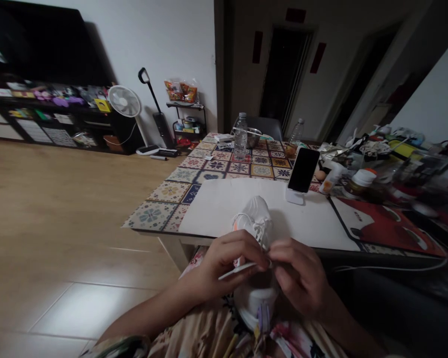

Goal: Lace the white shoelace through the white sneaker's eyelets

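A white sneaker (254, 219) with white laces and an orange patch rests partly on the table edge and partly on my lap, toe pointing away. My left hand (224, 266) is closed, its fingers pinching a white shoelace (239, 270) near the shoe's tongue. My right hand (302, 278) is also closed, fingertips pinched on the lace right beside the left hand. The heel end of the shoe (256, 303) shows below my hands.
A white mat (306, 223) covers the near part of the patterned table (160, 209). A black phone (303, 171) leans on a white stand. Water bottles (240, 136), jars and clutter fill the far and right side. Wooden floor lies left.
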The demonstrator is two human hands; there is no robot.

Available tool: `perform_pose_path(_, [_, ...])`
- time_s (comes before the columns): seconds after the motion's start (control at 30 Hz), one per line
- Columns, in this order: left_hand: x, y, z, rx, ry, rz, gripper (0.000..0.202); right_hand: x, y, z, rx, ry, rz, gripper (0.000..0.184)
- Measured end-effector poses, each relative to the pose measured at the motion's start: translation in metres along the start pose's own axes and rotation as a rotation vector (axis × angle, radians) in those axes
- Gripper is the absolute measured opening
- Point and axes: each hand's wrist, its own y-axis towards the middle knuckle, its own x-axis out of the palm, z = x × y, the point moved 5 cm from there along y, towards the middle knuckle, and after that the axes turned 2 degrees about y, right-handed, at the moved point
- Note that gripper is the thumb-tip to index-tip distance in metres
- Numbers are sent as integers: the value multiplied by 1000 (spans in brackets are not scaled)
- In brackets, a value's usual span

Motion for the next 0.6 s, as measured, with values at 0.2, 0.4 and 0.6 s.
perform_pose_path(0.2, [2,-2,-8,-94,-14,63,7,5,4,1,-9,-40,23,23])
perform_pose_path(0.4, [4,-6,-19,-251,-142,106,7,1,-2,-1,-193,-261,50,30])
perform_pose_path(0.6, [4,-7,-27,-269,-223,144,16,3,-11,-1,-310,-468,39,26])
